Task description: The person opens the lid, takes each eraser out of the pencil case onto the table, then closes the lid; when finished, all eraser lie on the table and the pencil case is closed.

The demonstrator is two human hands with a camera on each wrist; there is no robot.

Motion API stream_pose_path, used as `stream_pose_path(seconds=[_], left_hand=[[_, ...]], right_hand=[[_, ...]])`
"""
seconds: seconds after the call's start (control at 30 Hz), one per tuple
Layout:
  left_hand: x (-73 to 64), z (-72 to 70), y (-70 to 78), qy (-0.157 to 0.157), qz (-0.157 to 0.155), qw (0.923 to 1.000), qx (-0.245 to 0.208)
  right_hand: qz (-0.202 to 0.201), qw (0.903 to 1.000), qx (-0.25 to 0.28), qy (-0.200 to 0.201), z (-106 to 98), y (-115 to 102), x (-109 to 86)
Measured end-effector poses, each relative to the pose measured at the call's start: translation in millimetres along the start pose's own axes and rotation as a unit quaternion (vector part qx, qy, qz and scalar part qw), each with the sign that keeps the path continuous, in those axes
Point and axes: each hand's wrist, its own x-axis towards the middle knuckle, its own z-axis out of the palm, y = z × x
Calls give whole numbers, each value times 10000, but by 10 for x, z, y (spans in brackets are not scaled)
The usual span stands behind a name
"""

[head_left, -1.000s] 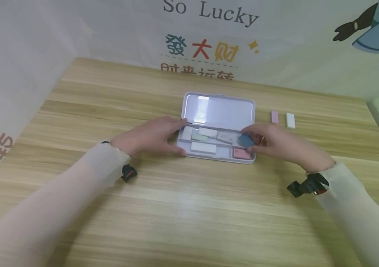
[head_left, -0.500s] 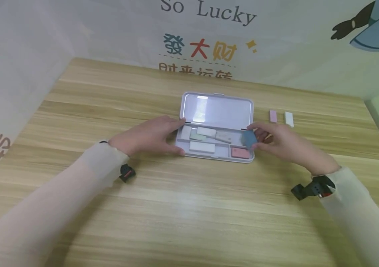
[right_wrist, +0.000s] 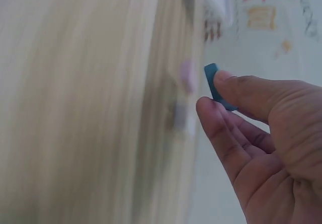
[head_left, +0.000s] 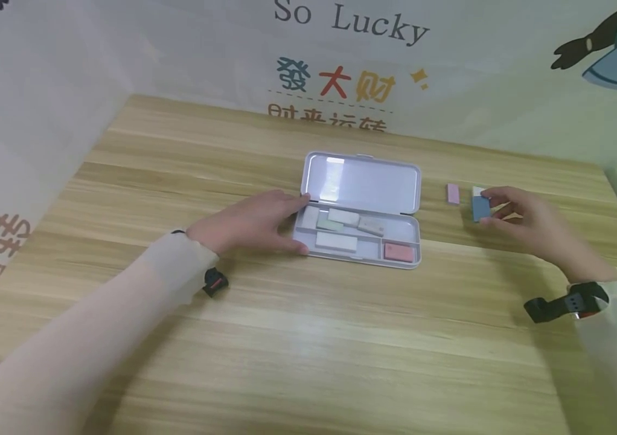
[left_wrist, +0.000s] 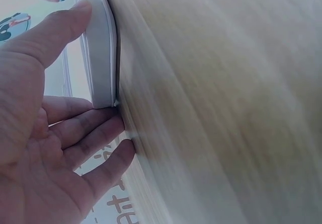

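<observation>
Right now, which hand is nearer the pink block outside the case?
Right hand. It pinches the blue block, to the right of the pink block; the left hand touches the left end of the case, which lies between.

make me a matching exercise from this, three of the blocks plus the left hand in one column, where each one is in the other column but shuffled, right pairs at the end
Column one
1. blue block
2. pale pink block
3. reddish block
4. left hand

Column two
A. inside the open case
B. touching the left end of the case
C. pinched by the right hand
D. lying on the table, to the right of the case

Right pairs: 1-C, 2-D, 3-A, 4-B
</observation>
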Motion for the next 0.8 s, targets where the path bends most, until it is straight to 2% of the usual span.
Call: stream_pose_path(seconds=[0.13,0.27,0.47,0.63,0.8], left_hand=[[-1,-2,7,-11,-47,10000,-22],[0,1,6,-11,-41,10000,-42],[-5,4,8,-4,5,10000,-47],[-1,16,-3,17,43,10000,-47],[22,21,-7,22,55,10000,-46]], right_hand=[[424,9989,-178,19,-81,178,-46],[635,9974,-349,66,-148,329,-71],[999,9932,-587,-94,-241,469,-52],[1077,9904,-827,-260,-259,509,-4],[1076,9901,-850,-289,-239,533,4]])
